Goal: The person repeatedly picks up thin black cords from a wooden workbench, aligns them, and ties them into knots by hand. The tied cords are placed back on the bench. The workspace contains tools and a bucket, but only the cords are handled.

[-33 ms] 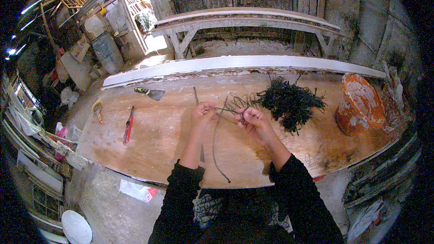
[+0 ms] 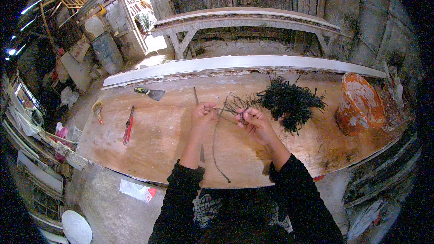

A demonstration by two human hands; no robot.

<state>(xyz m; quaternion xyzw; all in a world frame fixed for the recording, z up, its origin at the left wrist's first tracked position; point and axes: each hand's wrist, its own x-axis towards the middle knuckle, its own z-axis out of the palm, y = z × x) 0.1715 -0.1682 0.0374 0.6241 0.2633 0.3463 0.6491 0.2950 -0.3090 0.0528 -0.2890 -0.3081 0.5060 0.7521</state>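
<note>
Over the middle of the table, my left hand (image 2: 205, 116) pinches a dark cord near its fingertips. A long cord (image 2: 214, 147) curves down from there toward the table's near edge and ends in a small knot or blob. My right hand (image 2: 253, 121) is closed on a bunch of thin looped cords (image 2: 234, 102), whose loops fan out above and between the hands. Just right of it lies a tangled heap of black cords (image 2: 289, 101). Partly hidden behind my left hand and forearm is a thin dark strip (image 2: 195, 94) on the table.
Red-handled pliers or cutters (image 2: 129, 125), a putty knife (image 2: 151, 93) and a brush (image 2: 98, 112) lie at the left. A plaster-smeared orange bucket (image 2: 359, 106) stands at the right. A long white moulding (image 2: 244, 63) runs along the table's (image 2: 153, 153) far edge, with a bench (image 2: 246, 21) beyond.
</note>
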